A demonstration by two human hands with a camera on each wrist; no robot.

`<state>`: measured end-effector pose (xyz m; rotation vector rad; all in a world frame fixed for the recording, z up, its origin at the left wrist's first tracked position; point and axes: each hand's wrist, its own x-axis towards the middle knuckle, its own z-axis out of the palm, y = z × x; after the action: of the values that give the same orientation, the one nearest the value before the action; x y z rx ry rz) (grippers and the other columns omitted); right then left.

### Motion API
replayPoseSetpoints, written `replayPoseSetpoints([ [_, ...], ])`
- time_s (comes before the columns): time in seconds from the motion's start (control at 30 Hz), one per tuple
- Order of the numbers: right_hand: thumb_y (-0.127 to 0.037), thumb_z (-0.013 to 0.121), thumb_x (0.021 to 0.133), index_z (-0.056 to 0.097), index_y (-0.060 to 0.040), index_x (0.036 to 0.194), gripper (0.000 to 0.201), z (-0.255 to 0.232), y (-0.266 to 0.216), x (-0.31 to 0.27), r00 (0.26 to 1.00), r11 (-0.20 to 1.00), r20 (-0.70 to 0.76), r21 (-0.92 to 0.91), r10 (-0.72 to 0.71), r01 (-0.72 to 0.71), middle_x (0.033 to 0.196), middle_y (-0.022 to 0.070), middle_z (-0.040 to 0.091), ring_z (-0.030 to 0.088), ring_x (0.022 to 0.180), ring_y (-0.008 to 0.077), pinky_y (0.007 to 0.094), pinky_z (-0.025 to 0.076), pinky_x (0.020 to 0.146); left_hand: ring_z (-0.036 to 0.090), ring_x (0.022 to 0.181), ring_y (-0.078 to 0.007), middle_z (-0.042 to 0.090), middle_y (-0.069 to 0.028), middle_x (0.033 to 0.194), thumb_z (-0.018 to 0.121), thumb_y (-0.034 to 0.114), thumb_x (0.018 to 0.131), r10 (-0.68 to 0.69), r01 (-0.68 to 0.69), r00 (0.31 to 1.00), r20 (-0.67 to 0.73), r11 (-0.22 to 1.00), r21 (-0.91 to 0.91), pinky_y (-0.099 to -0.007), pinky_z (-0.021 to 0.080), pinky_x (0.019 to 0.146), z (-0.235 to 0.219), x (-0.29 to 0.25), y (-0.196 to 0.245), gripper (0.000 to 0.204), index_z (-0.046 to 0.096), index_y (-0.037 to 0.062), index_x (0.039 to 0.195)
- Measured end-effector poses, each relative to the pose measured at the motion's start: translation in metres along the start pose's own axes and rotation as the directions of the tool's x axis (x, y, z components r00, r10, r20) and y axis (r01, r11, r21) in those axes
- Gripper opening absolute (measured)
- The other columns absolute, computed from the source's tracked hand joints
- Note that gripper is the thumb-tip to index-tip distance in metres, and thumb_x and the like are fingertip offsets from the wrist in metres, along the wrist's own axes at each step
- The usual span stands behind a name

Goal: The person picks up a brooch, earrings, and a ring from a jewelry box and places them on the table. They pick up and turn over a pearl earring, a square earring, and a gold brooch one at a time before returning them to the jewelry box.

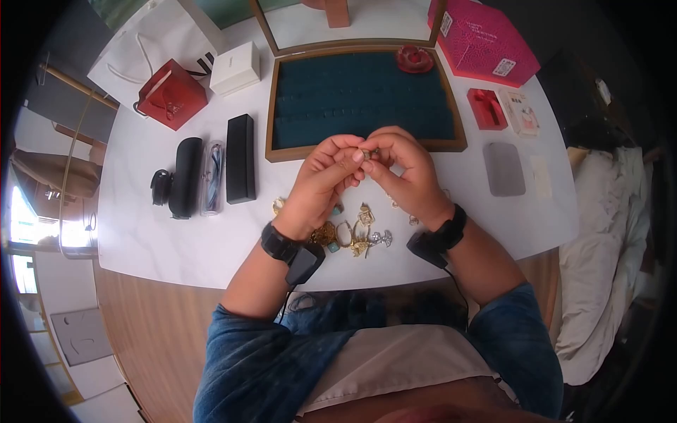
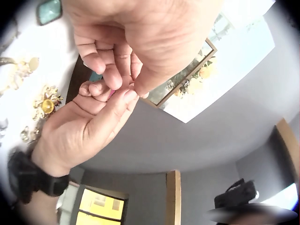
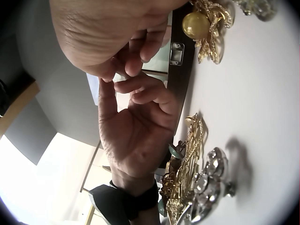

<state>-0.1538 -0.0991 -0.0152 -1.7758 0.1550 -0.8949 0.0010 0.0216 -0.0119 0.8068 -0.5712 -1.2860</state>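
The small gold-toned piece [image 1: 371,152] sits between my left hand [image 1: 326,176] and my right hand [image 1: 407,168], touched by both, so neither is nearer: each pinches in on it, fingertips almost meeting. So little of it shows that I cannot tell which way its long axis runs. Just beyond my fingers lies the wooden case [image 1: 458,125], its front edge crosswise to my forearms; seen from above, my hands overlap that edge, though I cannot judge how high they are. From the piece, the case is forward and the loose jewellery [image 1: 359,245] back toward my chest.

The case is lined in dark teal, soft-looking and matte, and a glossy red flower-like thing [image 1: 414,60] rests in its far right corner. Nearer me, on the smooth white table [image 1: 169,247], a gold ornament [image 3: 206,31] sets one round shiny bead among rough, grainy petals, a silver ornament [image 3: 211,180] glitters with clear faceted stones, and a teal stone [image 2: 49,11] is squarish with softened corners
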Motion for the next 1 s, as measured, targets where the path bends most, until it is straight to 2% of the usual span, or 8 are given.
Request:
replayPoseSetpoints([
  [0.23,0.004,0.075,0.091,0.068,-0.0026,0.114,0.025,0.0009,0.0034,-0.0006,0.998,0.999,-0.052,-0.026,-0.037,0.035,0.116,0.0064,0.063,0.060,0.074,0.0047,0.0225,0.051,0.071,0.065,0.089,-0.0063,0.072,-0.0013,0.106,0.067,0.013,0.105,-0.012,0.012,1.000,-0.004,1.000,0.012,-0.0198,0.052,0.080,-0.0004,-0.0007,0.0008,0.026,0.063,0.0055,0.129],
  [0.53,0.006,0.072,0.091,0.070,-0.0022,0.117,0.027,-0.0009,-0.0002,0.0006,0.999,0.998,-0.020,-0.063,-0.031,0.030,0.114,0.0064,0.063,0.063,0.088,0.0080,0.0219,0.052,0.073,0.066,0.091,-0.0086,0.072,-0.0055,0.110,0.063,0.007,0.105,0.001,-0.001,1.000,-0.021,1.000,0.009,-0.0205,0.053,0.081,0.0012,-0.0002,0.0021,0.024,0.062,0.0016,0.128],
  [1.0,0.008,0.071,0.091,0.072,-0.0022,0.118,0.028,-0.0011,-0.0012,0.0017,0.999,0.998,0.007,-0.054,-0.031,0.032,0.112,0.0049,0.062,0.063,0.091,0.0086,0.0217,0.053,0.074,0.068,0.091,-0.0087,0.074,-0.0075,0.111,0.064,0.006,0.104,0.024,-0.024,1.000,-0.017,0.999,0.026,-0.0209,0.053,0.079,0.0011,0.0009,-0.0009,0.022,0.063,0.0030,0.126],
])
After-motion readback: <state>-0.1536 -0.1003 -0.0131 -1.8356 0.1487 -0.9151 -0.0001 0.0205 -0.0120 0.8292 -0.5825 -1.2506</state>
